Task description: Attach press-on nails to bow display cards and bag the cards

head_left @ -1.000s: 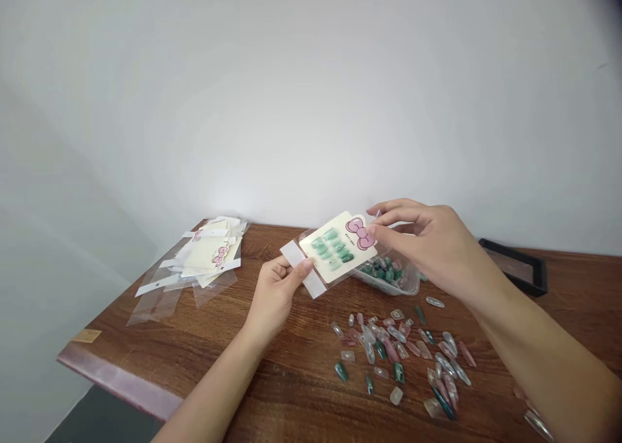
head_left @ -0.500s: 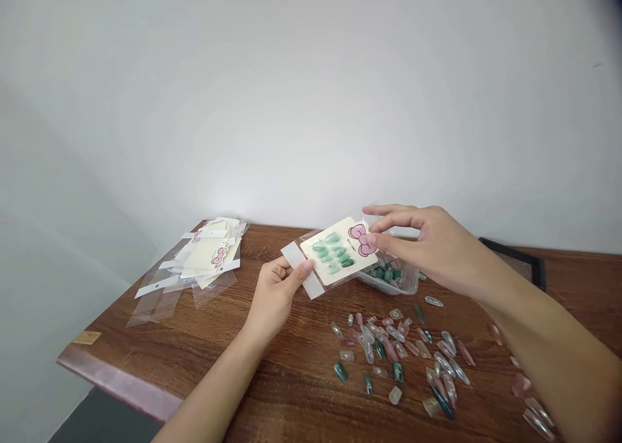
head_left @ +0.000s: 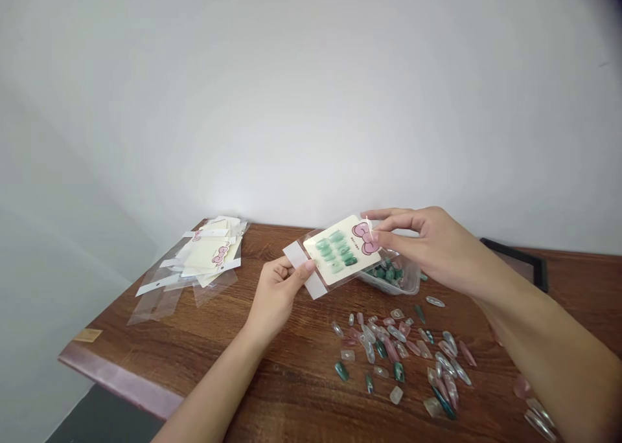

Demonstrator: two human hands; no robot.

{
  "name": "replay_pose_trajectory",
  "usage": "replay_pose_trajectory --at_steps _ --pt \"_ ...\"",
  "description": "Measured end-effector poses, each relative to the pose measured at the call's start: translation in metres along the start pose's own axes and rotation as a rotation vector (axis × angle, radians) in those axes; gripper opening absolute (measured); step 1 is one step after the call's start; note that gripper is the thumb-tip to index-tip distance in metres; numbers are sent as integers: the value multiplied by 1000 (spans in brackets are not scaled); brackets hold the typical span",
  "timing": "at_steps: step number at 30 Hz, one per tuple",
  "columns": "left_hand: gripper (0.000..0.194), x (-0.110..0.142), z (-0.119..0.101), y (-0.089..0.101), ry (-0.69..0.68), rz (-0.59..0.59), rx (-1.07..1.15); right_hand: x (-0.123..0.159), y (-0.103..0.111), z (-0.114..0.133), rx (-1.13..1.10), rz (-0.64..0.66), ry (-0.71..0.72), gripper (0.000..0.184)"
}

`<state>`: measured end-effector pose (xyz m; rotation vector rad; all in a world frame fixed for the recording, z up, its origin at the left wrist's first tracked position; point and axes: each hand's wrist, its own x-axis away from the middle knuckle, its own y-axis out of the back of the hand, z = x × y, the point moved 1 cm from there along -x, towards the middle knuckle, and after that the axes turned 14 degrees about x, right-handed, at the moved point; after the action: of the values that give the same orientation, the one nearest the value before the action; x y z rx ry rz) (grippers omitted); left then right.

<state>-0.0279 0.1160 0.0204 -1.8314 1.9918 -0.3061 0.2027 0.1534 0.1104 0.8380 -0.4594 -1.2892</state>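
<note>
One green nail card (head_left: 335, 252) sits in a clear bag (head_left: 321, 281) above the worktop (head_left: 194, 359): the left hand (head_left: 276, 294) pinches the white strip (head_left: 295, 255), the right hand (head_left: 427, 249) pinches the bow corner (head_left: 367, 238).

Left hand (head_left: 275, 298) gripping, right hand (head_left: 427, 247) pinching

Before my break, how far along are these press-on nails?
Done: one bow card holds green nails. In hand: that card, left hand on its clear bag, right hand at its corner. Left: loose nails, a tub of nails, and stacked cards showing none.
</note>
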Motion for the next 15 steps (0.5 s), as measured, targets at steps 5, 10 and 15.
replay_pose_trajectory --at_steps 5,10,15 --pt "22 1 -1 1 8 -8 -12 1 0 2 27 31 -18 21" --pt "23 1 -2 0 15 -8 -23 1 0 1 4 54 2 21" --pt "25 0 -2 -1 11 -15 -36 1 -1 -2 -65 125 32 22"
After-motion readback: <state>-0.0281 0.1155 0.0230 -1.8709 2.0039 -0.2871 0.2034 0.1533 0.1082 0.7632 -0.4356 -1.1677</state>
